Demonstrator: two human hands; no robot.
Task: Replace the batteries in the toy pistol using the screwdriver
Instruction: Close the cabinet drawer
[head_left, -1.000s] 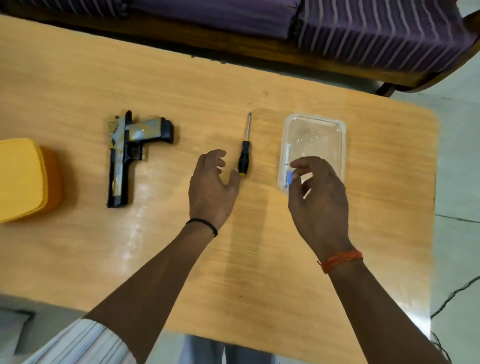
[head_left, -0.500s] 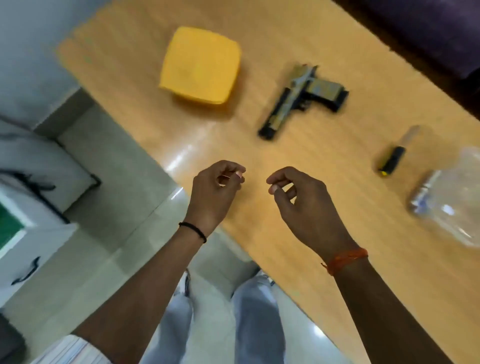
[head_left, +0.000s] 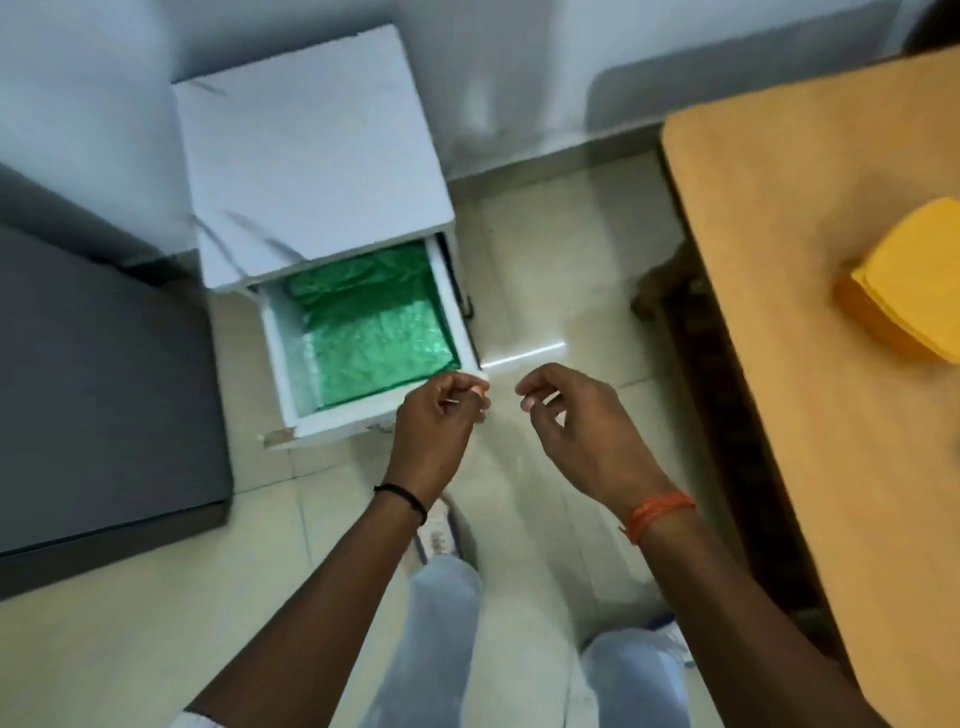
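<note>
Toy pistol and screwdriver are out of my view. I see both hands over the floor: left hand with fingers curled, pinching something tiny I can't identify, near the open white drawer; right hand loosely curled, holding nothing. Wooden table at right.

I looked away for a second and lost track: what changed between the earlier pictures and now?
The view swung left from the table to a white bin with a green liner; pistol, screwdriver and clear tray are out of view. Both hands came off the table: left hand by the bin's rim, right hand beside it. The yellow box stays on the table.
</note>
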